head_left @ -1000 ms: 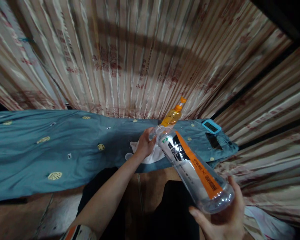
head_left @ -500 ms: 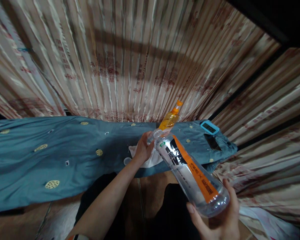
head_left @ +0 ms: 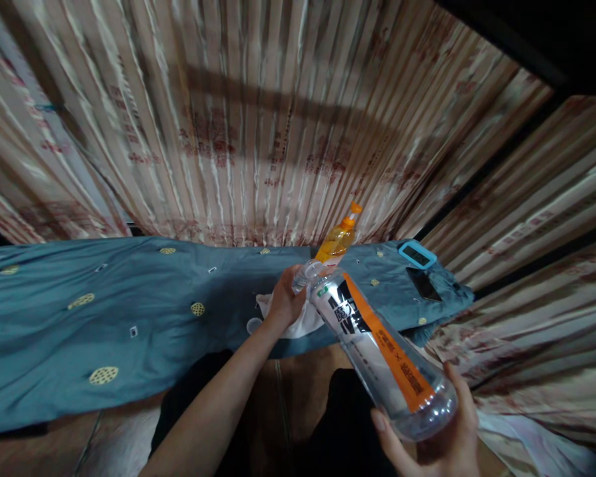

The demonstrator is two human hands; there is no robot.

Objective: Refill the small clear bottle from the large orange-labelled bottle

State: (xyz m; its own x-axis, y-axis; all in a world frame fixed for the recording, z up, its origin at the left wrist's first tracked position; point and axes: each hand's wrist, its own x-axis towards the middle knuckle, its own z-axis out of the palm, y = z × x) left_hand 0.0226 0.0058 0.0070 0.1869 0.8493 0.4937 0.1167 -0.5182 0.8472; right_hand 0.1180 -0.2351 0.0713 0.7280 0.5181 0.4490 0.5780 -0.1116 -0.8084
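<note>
Two hands share one clear bottle (head_left: 377, 348) in the head view: the right hand (head_left: 442, 437) cups its base from below, while the left hand (head_left: 284, 299) closes around the neck, above a white cloth (head_left: 302, 324) on the blue-covered surface (head_left: 129, 311). Since a second ago the bottle has barely shifted, its mouth tilted away toward the orange bottle (head_left: 336, 240); the grip looks settled.

**Clear bottle tipped away, mouth at the cloth**

A clear plastic bottle (head_left: 377, 344) with an orange-and-black label lies slanted in the air, its base nearest the camera and low at the right, its neck pointing up and away. It looks empty. Its open mouth sits at a crumpled white cloth (head_left: 305, 321) resting on the teal patterned tablecloth (head_left: 129, 305).
</note>
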